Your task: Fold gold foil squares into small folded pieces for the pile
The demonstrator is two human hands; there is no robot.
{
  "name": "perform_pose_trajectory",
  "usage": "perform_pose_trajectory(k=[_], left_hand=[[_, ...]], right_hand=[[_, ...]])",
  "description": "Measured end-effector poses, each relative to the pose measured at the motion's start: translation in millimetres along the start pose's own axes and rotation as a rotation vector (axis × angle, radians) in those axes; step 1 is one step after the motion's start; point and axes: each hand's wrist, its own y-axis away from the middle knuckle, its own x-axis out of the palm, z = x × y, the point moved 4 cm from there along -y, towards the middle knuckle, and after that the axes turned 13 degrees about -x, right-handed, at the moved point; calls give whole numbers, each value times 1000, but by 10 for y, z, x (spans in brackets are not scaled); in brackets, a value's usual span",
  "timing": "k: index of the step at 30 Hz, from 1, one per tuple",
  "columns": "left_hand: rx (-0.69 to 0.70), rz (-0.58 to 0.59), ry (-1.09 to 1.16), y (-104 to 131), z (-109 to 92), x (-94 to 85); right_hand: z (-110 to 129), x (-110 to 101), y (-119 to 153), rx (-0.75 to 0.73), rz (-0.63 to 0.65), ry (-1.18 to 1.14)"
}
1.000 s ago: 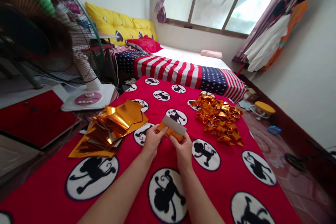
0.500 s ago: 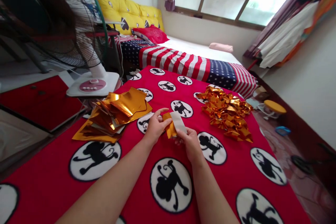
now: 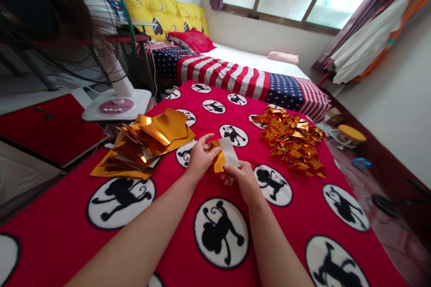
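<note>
Paper point(image 3: 218, 158), part shiny gold and part dull grey, lies between the two hands over the middle of the cloth point(image 3: 57, 224); whether it touches the cloth underneath cannot be told. It looks light, thin and bendable, probably crisp enough to take a crease, yet easily dented or torn by a hard pull. The gold face may be slick, the grey one likely less so; a flat pinch close to the edges or corners seems the safest hold.

The left hand point(image 3: 199, 160) is partly closed at the left side of the piece, thumb flat on the gold face and forefinger reaching past the far edge; its other fingers are mostly hidden. The right hand point(image 3: 241, 178) pinches the near right corner, thumb on top and fingers curled beneath.

Left of the hands lies a loose pile of flat sheets point(image 3: 166, 128), smooth and mirror-like, with pale undersides showing between some layers. To the right sits a heap of crumpled-looking gold shapes point(image 3: 289, 136), pointed and many-sided, resting against one another. The red cloth appears soft and fleecy, printed with black monkeys in white rounds. At the far left stands a fan point(image 3: 129, 101) with a white plastic base; beyond the cloth is a bed point(image 3: 242, 78) with a striped, starred cover.
</note>
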Motion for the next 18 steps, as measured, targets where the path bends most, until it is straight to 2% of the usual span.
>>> perform_pose_trajectory(k=[6, 10, 14, 18], left_hand=[[-4, -62, 53, 36, -73, -25], [37, -45, 19, 27, -59, -33], [58, 10, 98, 13, -42, -22], [-18, 68, 247, 17, -29, 8]], right_hand=[[11, 36, 32, -28, 114, 42], [44, 66, 60, -20, 162, 76], [56, 83, 69, -9, 143, 82], [44, 78, 61, -34, 75, 98]])
